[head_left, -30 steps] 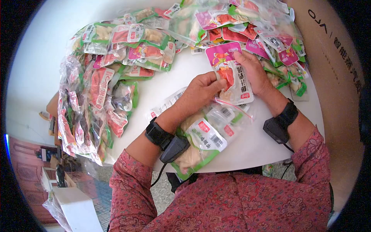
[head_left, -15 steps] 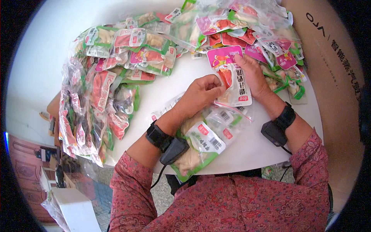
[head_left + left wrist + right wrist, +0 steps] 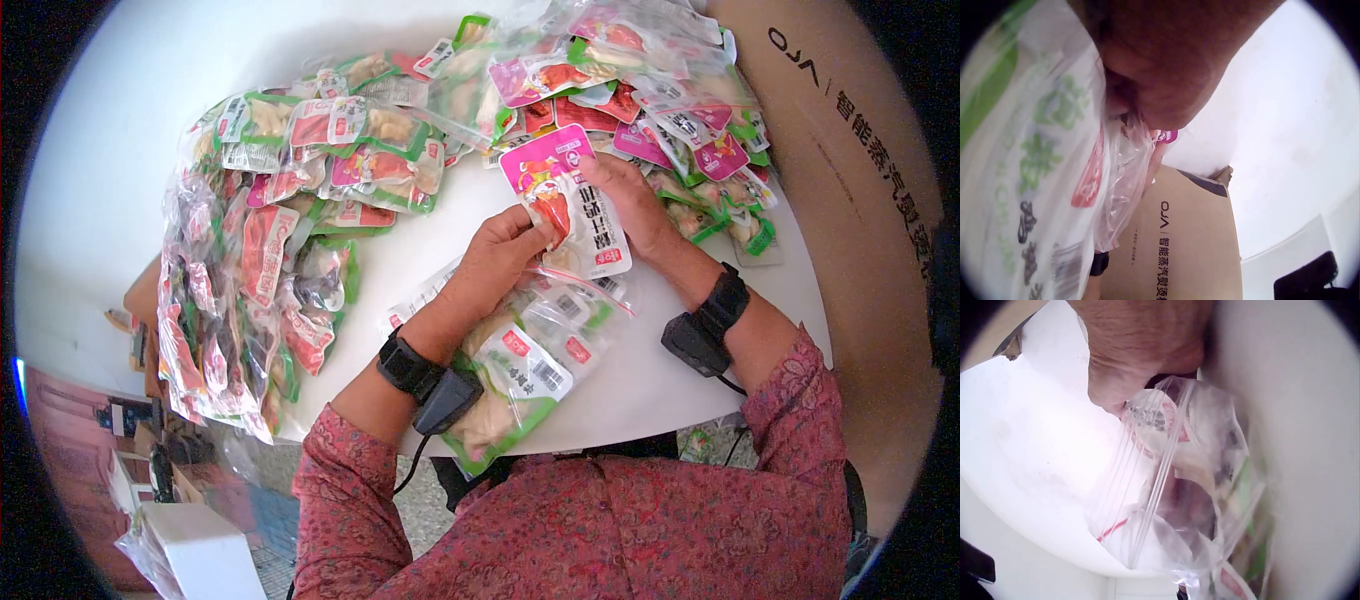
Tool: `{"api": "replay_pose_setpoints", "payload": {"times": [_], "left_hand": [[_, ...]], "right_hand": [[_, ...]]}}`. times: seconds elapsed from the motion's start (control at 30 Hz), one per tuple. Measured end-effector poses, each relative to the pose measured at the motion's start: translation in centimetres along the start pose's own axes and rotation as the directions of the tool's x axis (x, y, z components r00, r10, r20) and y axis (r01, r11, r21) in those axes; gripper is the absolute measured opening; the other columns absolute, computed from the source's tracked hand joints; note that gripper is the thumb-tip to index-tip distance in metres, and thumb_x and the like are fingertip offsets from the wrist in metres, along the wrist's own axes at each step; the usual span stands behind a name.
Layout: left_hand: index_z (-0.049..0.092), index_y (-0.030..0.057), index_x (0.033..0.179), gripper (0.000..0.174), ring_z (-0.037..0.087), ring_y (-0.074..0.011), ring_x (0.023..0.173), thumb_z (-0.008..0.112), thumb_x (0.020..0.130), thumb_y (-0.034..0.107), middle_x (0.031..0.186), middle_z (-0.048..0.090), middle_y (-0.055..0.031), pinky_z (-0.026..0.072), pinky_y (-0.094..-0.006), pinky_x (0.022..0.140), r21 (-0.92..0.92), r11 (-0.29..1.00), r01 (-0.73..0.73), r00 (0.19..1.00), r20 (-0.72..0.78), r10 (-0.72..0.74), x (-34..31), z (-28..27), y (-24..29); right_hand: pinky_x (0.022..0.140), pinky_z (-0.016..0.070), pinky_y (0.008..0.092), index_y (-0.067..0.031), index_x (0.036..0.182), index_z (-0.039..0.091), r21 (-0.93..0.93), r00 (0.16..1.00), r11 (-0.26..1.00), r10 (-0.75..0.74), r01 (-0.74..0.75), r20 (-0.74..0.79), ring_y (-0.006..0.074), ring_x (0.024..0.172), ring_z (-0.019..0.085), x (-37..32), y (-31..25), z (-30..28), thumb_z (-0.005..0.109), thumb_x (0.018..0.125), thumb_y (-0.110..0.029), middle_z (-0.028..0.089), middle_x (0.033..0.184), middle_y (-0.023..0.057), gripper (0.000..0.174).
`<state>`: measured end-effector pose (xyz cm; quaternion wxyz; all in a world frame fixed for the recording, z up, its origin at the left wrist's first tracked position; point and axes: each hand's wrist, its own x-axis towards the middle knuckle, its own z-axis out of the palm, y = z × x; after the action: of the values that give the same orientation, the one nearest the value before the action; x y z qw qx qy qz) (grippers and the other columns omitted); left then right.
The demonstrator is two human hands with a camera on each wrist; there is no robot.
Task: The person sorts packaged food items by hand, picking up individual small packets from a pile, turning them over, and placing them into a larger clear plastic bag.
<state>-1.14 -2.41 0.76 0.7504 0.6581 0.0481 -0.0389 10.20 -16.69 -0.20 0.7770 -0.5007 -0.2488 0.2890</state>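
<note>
A pink-and-white food packet (image 3: 602, 215) with a red picture is held upright between both hands. My right hand (image 3: 632, 208) grips its right edge, the thumb lying on the front. With curled fingers, my left hand (image 3: 500, 262) pinches the packet's lower left side. Just below is a clear zip bag (image 3: 600, 318), its opening close under the left fingers; in the left wrist view its clear plastic (image 3: 1124, 181) reaches up to the hand. A white-and-green packet (image 3: 522, 368) shows in that bag. The right wrist view has the bag's zip lines (image 3: 1166, 465) below the right hand.
Filled clear bags of similar packets (image 3: 270, 250) are heaped on the left of the white table (image 3: 420, 245). Another heap (image 3: 640, 100) is at the back right. A big cardboard box (image 3: 840, 200) stands along the right side. A white box (image 3: 195, 550) is at lower left.
The head view has shifted slightly, so the heaps appear lower and farther left. Both hands keep hold of the packet, which has come a little to the left.
</note>
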Motion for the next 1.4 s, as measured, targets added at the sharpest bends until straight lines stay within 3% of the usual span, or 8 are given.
{"api": "replay_pose_setpoints", "payload": {"times": [0.17,0.27,0.33,0.43,0.6,0.8,1.23,1.4], "left_hand": [[0.058,0.0071,0.094,0.017,0.041,-0.0007,0.052,0.054,0.086,0.022,0.073,0.053,0.0056,0.0307,-0.0151,0.044,-0.019,0.999,0.042,0.999,0.006,-0.042,-0.3,0.2,0.7],[0.058,0.0077,0.094,0.016,0.04,-0.0009,0.051,0.054,0.085,0.021,0.07,0.052,0.0058,0.0292,-0.0155,0.043,0.061,0.998,0.034,0.997,-0.072,-0.03,-0.3,0.9,1.0],[0.058,0.0077,0.093,0.015,0.037,-0.0015,0.049,0.054,0.084,0.019,0.067,0.051,0.0062,0.0272,-0.0164,0.041,-0.005,1.0,-0.03,0.988,-0.154,0.028,0.1,1.3,0.5],[0.058,0.0072,0.092,0.015,0.037,-0.0021,0.049,0.054,0.083,0.018,0.066,0.049,0.0061,0.0274,-0.0173,0.043,0.043,0.998,0.047,0.995,-0.092,-0.043,-0.5,0.8,1.1],[0.058,0.0068,0.092,0.015,0.037,-0.0026,0.05,0.053,0.084,0.019,0.065,0.048,0.0059,0.028,-0.018,0.045,0.129,0.99,0.065,0.994,-0.092,-0.053,-0.4,0.6,1.2],[0.058,0.0061,0.094,0.017,0.04,-0.0022,0.053,0.052,0.084,0.018,0.069,0.051,0.0048,0.0301,-0.0171,0.046,0.124,0.992,0.032,0.998,-0.065,-0.025,0.2,-0.1,0.0],[0.055,0.0059,0.099,0.019,0.037,-0.0016,0.05,0.051,0.086,0.019,0.069,0.05,0.0053,0.0287,-0.0159,0.043,0.077,0.997,-0.019,1.0,0.0,0.019,0.6,-0.3,-0.5],[0.054,0.0059,0.1,0.02,0.037,-0.0014,0.051,0.051,0.086,0.02,0.07,0.05,0.0055,0.0288,-0.0159,0.043,0.114,0.993,0.024,1.0,-0.022,-0.022,0.1,0.0,0.2]], "right_hand": [[0.056,0.0479,0.022,-0.003,0.09,0.057,-0.06,0.997,0.996,-0.073,0.072,-0.014,0.0084,0.063,0.059,0.4,0.7,-0.5,0.048,0.088,-0.029,0.06,0.077,0.0018,0.027],[0.056,0.0474,0.0224,-0.0027,0.088,0.057,-0.046,0.998,0.996,-0.07,0.07,-0.007,0.0081,0.063,0.058,0.3,0.6,-0.4,0.047,0.088,-0.028,0.06,0.076,0.0019,0.027],[0.056,0.047,0.0227,-0.0028,0.087,0.057,-0.018,0.999,0.999,-0.05,0.05,-0.008,0.0079,0.063,0.058,0.2,0.7,-0.6,0.047,0.088,-0.028,0.06,0.076,0.002,0.027],[0.057,0.0465,0.0237,-0.0018,0.087,0.057,-0.099,0.997,0.992,-0.071,0.072,0.007,0.0085,0.064,0.057,0.6,1.2,-1.1,0.046,0.088,-0.028,0.059,0.074,0.0031,0.029],[0.058,0.046,0.0243,0.0005,0.085,0.056,-0.348,0.972,0.909,-0.233,0.228,0.029,0.0096,0.065,0.057,1.4,1.9,-1.7,0.043,0.089,-0.029,0.059,0.074,0.0047,0.033],[0.057,0.047,0.023,-0.0025,0.087,0.056,-0.045,0.997,0.996,-0.073,0.072,-0.004,0.0086,0.064,0.058,0.1,0.2,-0.4,0.045,0.089,-0.033,0.06,0.075,0.003,0.033],[0.055,0.0492,0.0232,-0.0051,0.089,0.055,0.037,0.999,0.999,-0.038,0.038,-0.004,0.0094,0.064,0.061,0.1,0.4,-0.5,0.045,0.089,-0.03,0.061,0.078,0.0023,0.027],[0.056,0.0487,0.0226,-0.0051,0.088,0.055,-0.041,0.997,0.996,-0.075,0.075,0.012,0.0096,0.064,0.06,0.3,0.5,-0.7,0.045,0.089,-0.03,0.061,0.077,0.0021,0.027]]}}
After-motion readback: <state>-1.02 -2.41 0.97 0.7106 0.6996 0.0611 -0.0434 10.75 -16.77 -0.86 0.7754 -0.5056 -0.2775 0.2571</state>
